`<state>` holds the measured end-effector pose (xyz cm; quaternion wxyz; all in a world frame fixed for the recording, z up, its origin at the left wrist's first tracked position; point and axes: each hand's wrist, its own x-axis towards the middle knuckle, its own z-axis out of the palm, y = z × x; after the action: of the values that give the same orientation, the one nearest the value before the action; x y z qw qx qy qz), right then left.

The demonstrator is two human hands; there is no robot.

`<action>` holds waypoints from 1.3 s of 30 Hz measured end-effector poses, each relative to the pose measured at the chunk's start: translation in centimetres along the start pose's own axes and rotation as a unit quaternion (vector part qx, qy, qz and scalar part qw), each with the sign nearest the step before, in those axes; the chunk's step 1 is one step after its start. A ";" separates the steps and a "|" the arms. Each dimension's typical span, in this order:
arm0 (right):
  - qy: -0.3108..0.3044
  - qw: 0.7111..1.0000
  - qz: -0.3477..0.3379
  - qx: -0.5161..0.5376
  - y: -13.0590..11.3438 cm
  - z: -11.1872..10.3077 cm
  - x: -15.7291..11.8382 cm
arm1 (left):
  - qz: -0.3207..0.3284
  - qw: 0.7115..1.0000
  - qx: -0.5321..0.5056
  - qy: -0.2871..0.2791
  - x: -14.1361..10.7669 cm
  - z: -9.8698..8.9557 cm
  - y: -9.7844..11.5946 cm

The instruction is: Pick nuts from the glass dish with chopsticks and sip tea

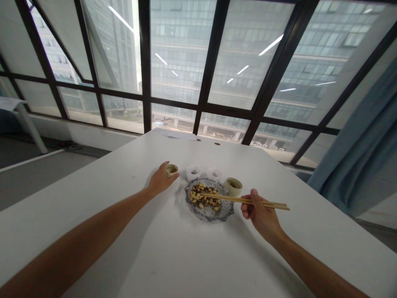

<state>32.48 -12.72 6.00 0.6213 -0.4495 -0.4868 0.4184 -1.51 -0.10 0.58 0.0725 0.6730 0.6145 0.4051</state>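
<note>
My right hand (259,213) is closed around a pair of wooden chopsticks (238,199). Their tips reach into a pile of mixed nuts or seeds (206,197), pale and dark brown, on a clear glass plate (228,212) with a jagged rim. At the left, my left hand (161,180) is wrapped round the side of a small olive-green cup (171,170), thumb and fingers on either side. Behind the plate stand two small white cups (193,173) with a little dark matter inside. A second olive-green cup (233,187) stands at the plate's right rear edge.
All this is on a white table (149,248). Papers (178,135) and a small brown disc (217,144) lie at its far end. Beyond are dark-framed windows (176,49), with a blue curtain (356,145) at the right. Another table (29,128) stands at the far left.
</note>
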 end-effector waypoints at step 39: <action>-0.119 0.944 -0.237 -0.194 -1.0 -0.5 -2.2 | -0.007 1.000 -0.013 -0.004 0.0 -0.4 -0.2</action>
<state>32.67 -15.12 6.45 0.5407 -0.3801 -0.7214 0.2069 -1.93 -0.15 0.69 0.0865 0.6696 0.6133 0.4099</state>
